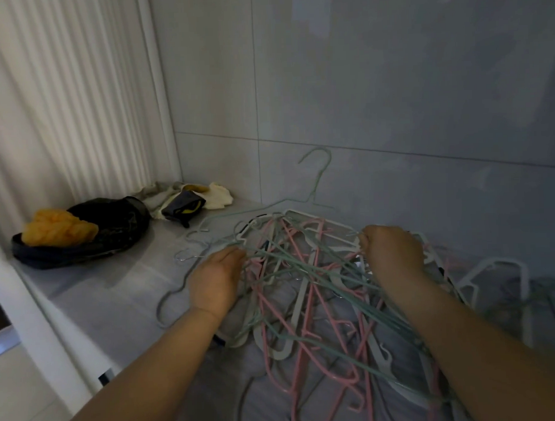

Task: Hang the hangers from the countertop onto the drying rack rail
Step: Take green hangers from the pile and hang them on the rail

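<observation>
A tangled pile of hangers in pink, green and white lies on the grey countertop. One green hanger stands up at the back of the pile, its hook leaning near the tiled wall. My left hand reaches into the left side of the pile, fingers among green wires; its grip is hidden. My right hand has its fingers curled round hanger wires at the pile's right. The drying rack rail is out of sight.
A black bag with an orange cloth sits at the counter's left. Crumpled pale cloths and a dark item lie in the back corner. A white curtain hangs at left. Tiled wall behind.
</observation>
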The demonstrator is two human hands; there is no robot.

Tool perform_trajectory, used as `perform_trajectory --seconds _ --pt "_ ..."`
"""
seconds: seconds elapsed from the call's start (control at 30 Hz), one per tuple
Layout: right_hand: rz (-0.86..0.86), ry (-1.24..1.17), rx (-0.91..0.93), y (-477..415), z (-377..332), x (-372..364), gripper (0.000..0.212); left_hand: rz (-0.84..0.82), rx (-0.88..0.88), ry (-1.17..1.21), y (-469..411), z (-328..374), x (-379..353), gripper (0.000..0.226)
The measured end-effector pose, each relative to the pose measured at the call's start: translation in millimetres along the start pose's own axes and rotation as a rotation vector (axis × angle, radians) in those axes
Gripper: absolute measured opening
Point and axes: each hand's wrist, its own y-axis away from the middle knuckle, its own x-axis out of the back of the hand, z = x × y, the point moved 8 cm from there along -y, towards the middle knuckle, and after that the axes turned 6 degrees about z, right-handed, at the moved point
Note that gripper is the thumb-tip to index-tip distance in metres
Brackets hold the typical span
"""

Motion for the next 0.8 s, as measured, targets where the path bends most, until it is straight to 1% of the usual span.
perform_trajectory --seconds 0.1,0.17,0.2,0.27,0.37,0.47,0.57,0.67,0.7,0.77,0.8 --pt "0.023 0.010 -0.086 -2 27 7 0.028 0.017 0.032 -0.006 10 -11 7 0.036" --pt "0.038 -0.038 -0.131 0 41 12 0.028 -0.085 0.109 0.048 19 -21 -3 0.037" --pt "0.039 -0.057 -0.123 1 41 14 0.029 -0.142 0.187 0.111 23 -26 -7 0.037" --pt "0.030 -0.066 -0.065 6 30 17 0.029 -0.204 0.320 0.096 30 -32 -13 0.034" --pt "0.068 -0.129 -0.007 11 16 23 0.029 -0.265 0.352 0.037 33 -28 -16 0.033" --pt "0.140 -0.255 -0.046 13 21 38 0.031 -0.232 0.373 0.076 32 -27 -3 0.037" --pt "0.182 -0.418 -0.041 12 20 51 0.032 -0.145 0.437 0.172 30 -26 24 0.039" --pt "0.138 -0.568 -0.006 15 0 61 0.032 -0.042 0.458 0.383 25 -12 54 0.036" --pt "0.116 -0.601 0.017 19 -12 65 0.029 -0.024 0.465 0.458 23 -7 64 0.036" --pt "0.082 -0.657 0.074 31 -41 71 0.018 -0.032 0.511 0.601 19 4 80 0.038" --pt "0.071 -0.680 0.091 39 -54 74 0.018 -0.042 0.555 0.699 19 8 88 0.038"
